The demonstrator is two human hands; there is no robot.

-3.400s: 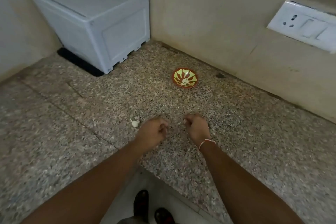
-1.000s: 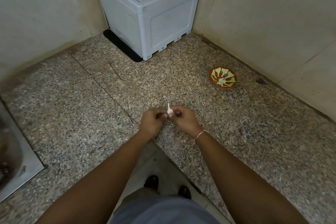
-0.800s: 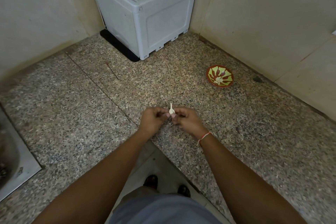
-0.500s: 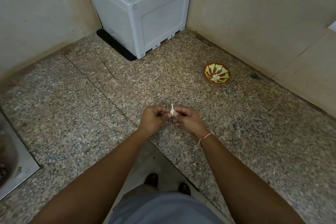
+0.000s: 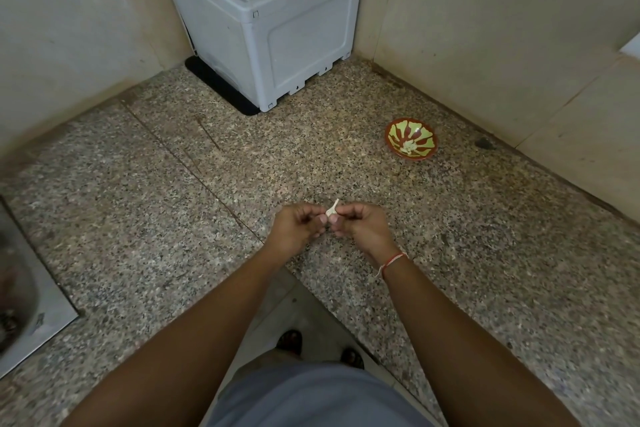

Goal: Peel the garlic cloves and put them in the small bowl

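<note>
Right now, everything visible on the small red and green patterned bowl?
The small red and green patterned bowl is round and shallow, with a red-brown rim and a glossy yellow-green inside crossed by red radiating streaks. It sits upright on the speckled granite counter, near the beige wall, beyond and right of both hands. Some pale pieces lie at its bottom, probably peeled garlic. Nothing else touches it.

Views: one — head-worn, wide-angle. Position: above the near edge of a speckled stone counter [image 5: 450, 253], where it turns a corner. Facing: forward and steeply down, toward the corner where two beige walls meet. Range: both forearms reach in from the bottom edge; the left hand [image 5: 298, 230] and right hand [image 5: 360, 227] sit near centre, at arm's length. Far field: grey box [image 5: 277, 28] at top; small bowl [image 5: 411, 139] to the right — well beyond the hands. Bottom edge: shirt front, sandalled feet. Shared coverage: not applicable.
</note>
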